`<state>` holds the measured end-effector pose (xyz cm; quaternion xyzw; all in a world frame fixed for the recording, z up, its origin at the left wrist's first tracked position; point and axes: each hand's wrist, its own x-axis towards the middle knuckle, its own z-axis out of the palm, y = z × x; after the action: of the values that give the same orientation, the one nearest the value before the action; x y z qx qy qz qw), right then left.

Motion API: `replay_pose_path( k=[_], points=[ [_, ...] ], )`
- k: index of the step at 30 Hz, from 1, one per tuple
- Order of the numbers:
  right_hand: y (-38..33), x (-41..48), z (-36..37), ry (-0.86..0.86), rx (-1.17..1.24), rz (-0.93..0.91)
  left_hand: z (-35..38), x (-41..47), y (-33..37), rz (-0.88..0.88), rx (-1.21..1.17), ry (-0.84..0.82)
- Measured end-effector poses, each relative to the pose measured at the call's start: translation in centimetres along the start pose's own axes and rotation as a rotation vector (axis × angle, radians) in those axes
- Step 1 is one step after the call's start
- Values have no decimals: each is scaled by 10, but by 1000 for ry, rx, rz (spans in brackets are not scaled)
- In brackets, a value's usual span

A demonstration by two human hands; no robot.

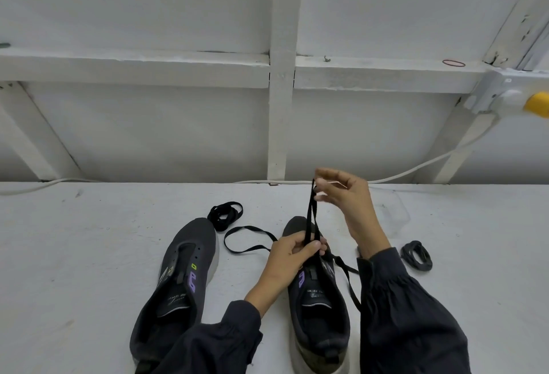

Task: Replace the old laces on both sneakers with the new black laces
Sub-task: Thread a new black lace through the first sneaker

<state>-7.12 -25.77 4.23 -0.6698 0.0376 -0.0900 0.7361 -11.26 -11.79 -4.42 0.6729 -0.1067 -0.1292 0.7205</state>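
Two dark grey sneakers stand side by side on the white table, toes pointing away from me. The left sneaker has bare eyelets and no lace. Over the front of the right sneaker my left hand grips a black lace low down. My right hand pinches the same lace's upper end, pulling it up taut. The lace's slack loops left across the table and trails right past the shoe. A coiled black lace lies beyond the left sneaker. Another coiled lace lies to the right.
A white wall with wooden framing rises behind the table. A white cable runs along the back edge up to a socket box at the right. A clear plastic wrapper lies right of my right hand.
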Motion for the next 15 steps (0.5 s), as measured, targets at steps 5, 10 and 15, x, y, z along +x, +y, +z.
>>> replay_pose_path(
  k=[5, 10, 15],
  points=[
    [11, -19, -30, -96, -548, 170, 4, 0, -1, -27, -43, 32],
    [24, -44, -27, -281, -517, 222, 4, 1, 3, 11, 99, 30],
    [26, -44, -10, -73, -388, 45, 4, 2, 1, -9, 164, 57]
  ],
)
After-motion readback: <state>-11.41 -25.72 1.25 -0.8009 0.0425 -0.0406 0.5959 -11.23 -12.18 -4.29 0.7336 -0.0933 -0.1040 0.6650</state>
